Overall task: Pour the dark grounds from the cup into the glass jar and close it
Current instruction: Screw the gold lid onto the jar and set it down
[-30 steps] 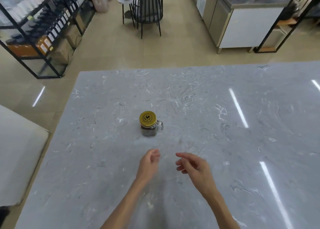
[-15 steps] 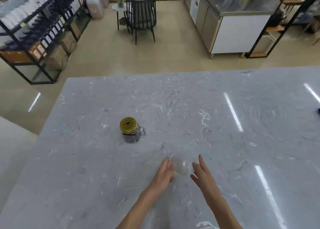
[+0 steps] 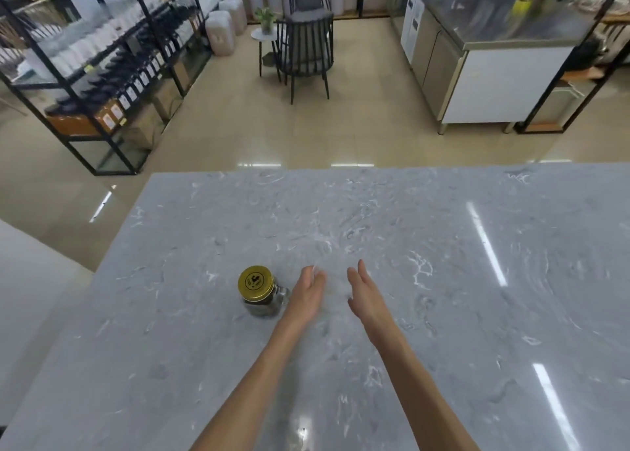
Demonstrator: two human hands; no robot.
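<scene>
A small glass jar (image 3: 259, 305) with a handle stands on the grey marble table (image 3: 443, 280). A gold lid (image 3: 255, 282) sits on it and dark grounds fill its lower part. My left hand (image 3: 306, 295) lies just right of the jar's handle, fingers straight. My right hand (image 3: 366, 295) faces it palm to palm, a short gap apart, fingers also straight. A faint clear shape, possibly a clear cup (image 3: 332, 285), shows between the palms; I cannot tell whether either hand touches it.
The table's far edge (image 3: 341, 171) and left edge drop to a beige floor. Beyond stand a black shelf rack (image 3: 102, 75), a dark chair (image 3: 306, 52) and a steel counter (image 3: 494, 58). A white surface (image 3: 30, 297) lies at the left.
Both hands have moved forward and opened flat, from loosely curled near me to beside the jar. The view has tilted up, so the jar sits lower in the frame.
</scene>
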